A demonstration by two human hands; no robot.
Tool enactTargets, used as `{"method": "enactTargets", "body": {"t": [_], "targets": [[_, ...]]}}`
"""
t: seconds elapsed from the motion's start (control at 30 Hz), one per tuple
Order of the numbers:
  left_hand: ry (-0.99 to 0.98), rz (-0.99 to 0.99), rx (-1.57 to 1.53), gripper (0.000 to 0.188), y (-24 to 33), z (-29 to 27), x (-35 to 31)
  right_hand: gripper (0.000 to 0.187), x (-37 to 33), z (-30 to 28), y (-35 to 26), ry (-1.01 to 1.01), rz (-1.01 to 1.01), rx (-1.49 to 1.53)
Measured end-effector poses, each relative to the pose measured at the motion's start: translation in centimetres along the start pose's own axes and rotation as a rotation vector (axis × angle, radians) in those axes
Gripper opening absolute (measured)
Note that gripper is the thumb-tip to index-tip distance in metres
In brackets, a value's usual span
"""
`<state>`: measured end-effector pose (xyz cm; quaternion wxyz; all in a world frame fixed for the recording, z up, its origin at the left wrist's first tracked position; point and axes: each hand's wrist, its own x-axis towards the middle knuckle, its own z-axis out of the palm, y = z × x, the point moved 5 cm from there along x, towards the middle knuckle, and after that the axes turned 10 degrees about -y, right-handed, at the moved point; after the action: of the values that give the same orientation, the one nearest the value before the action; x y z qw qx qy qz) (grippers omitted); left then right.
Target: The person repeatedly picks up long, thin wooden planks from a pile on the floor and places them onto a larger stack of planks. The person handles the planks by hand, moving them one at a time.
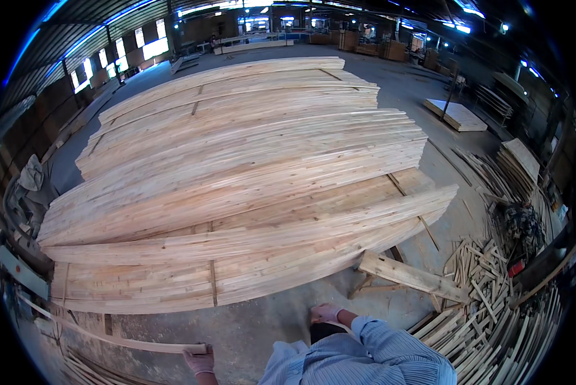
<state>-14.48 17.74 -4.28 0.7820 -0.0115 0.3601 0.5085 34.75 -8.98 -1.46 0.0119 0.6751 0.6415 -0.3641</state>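
My left hand (200, 360), in a pale glove, is closed around the near end of a long, thin wooden strip (137, 344). From there the strip runs away to the left, curving in the picture, past the near left corner of the stacked boards. My right hand (327, 313), also gloved, is in front of my body, above a dark patch and short of the stack. Its fingers are too small and unclear to show whether it holds anything. Ahead lies a wide stack of long, pale wooden boards (236, 170), with thin cross sticks (213, 282) between layers.
On the right, a heap of loose wooden offcuts (477, 273) spreads over the floor beside a short plank (410, 276) on a low support. More long strips (512, 346) lie at the lower right. A flat pile of panels (456, 115) stands farther off.
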Motion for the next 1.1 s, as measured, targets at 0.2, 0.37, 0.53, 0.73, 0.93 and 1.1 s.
{"method": "enactTargets", "body": {"t": [0.2, 0.37, 0.53, 0.73, 0.93, 1.1], "targets": [[0.253, 0.029, -0.009, 0.063, 1.3, -2.7, 1.5, 0.041, 2.2, -4.7, 12.1, -0.049, 0.133, -0.281], [0.335, 0.043, -0.036, 0.065, -5.1, -5.0, -0.5, 0.054, 5.1, -16.2, 20.1, 0.463, 0.675, 0.245], [0.344, -0.135, -0.085, 0.072, -12.8, -5.3, -2.0, 0.051, 8.5, -28.7, 23.1, 0.575, 0.569, 0.056], [-0.055, -0.338, 0.006, 0.061, -17.9, -2.7, 0.8, 0.05, 16.2, -31.8, 28.8, 0.358, 0.653, -0.299], [0.314, -0.369, 0.157, 0.061, -18.1, -3.0, 4.6, 0.027, 20.6, -32.2, 31.2, 0.262, 0.591, -0.328], [0.37, -0.354, 0.235, 0.061, -16.1, -3.3, 6.0, 0.02, 19.8, -32.7, 30.1, 0.128, 0.545, -0.277]]}}
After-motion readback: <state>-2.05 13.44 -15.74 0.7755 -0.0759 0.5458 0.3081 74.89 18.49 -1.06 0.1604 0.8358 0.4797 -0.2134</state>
